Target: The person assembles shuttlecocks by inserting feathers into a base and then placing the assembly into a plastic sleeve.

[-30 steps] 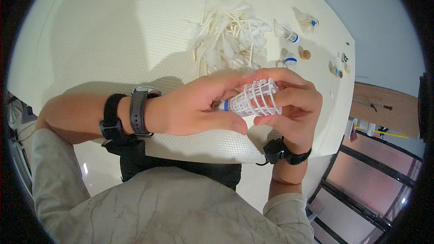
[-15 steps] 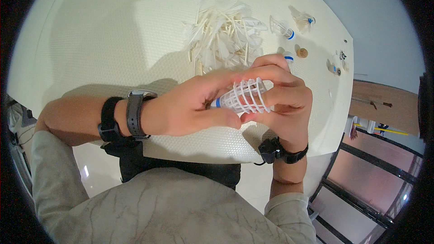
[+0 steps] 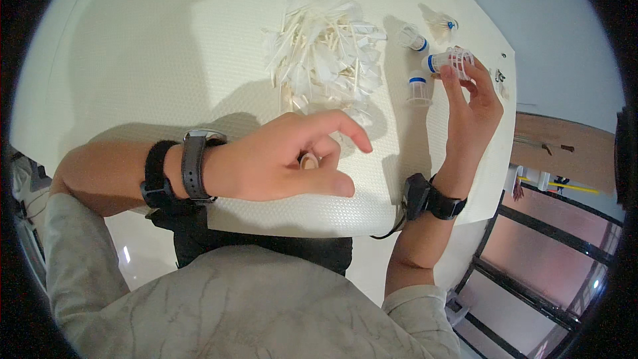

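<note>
My right hand [image 3: 475,90], at the right of the table, pinches a white plastic shuttlecock [image 3: 458,63] with a blue band and an open ribbed skirt. It lies sideways in my fingers, banded end to the left. Curled over the table's near middle, my left hand [image 3: 286,159] holds a small round piece [image 3: 309,161] with a pale rim and tan centre, mostly hidden by fingers. My left index finger stretches out free. Near my right fingertips are another blue-banded plastic shuttlecock [image 3: 419,90], skirt toward me, and one lying tilted [image 3: 413,38] farther off.
A heap of loose white feathers [image 3: 329,53] lies at the far middle of the white textured table [image 3: 153,60]. Feathered shuttlecocks [image 3: 442,24] rest at the far right. Small dark bits [image 3: 500,76] sit near the right edge. Beyond stands a brown board [image 3: 565,139].
My right hand has drawn away from the left and moved far right with the plastic shuttlecock. My left hand has stayed in place, its index finger now extended, the small round piece showing.
</note>
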{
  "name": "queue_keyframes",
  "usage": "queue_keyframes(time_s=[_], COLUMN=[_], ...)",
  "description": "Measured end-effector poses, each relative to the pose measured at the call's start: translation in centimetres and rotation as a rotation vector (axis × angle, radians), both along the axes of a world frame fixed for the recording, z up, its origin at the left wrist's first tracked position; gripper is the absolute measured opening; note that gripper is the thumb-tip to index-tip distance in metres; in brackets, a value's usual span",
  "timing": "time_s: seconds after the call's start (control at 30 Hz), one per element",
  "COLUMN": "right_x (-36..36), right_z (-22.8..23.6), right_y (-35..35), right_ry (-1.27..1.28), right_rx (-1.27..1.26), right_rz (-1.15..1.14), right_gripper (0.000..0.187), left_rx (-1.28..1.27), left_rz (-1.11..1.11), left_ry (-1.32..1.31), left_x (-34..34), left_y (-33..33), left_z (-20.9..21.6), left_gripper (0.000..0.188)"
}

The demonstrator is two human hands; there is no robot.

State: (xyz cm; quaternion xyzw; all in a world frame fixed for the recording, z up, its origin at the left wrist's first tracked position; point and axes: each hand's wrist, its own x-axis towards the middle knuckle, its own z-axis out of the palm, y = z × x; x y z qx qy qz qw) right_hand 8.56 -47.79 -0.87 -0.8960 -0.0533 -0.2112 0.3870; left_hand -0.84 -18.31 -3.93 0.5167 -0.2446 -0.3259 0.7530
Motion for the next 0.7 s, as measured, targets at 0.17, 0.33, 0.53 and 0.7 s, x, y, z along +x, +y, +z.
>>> queue_keyframes(time_s=[0.17,0.33,0.53,0.7], right_x=[0.8,0.7,0.1,-2.8], right_z=[-0.2,-0.1,0.6,2.0], right_y=[-1.3,-1.2,-0.1,2.5], right_ry=[0.067,0.055,-0.068,0.051], right_rx=[0.094,0.187,0.26,0.457], right_rz=[-0.071,-0.119,-0.071,0.365], right_gripper=[0.033,0.035,0.03,0.026], left_rx=[0.151,0.16,0.148,0.133], left_rz=[-0.016,-0.014,-0.022,-0.021], left_ry=[-0.22,-0.213,-0.178,-0.082], left_x=[0.2,0.1,0.1,-0.1], left_y=[0.2,0.2,0.0,-0.2], left_z=[0.0,-0.4,-0.2,-0.4], left_gripper=[0.047,0.044,0.052,0.065])
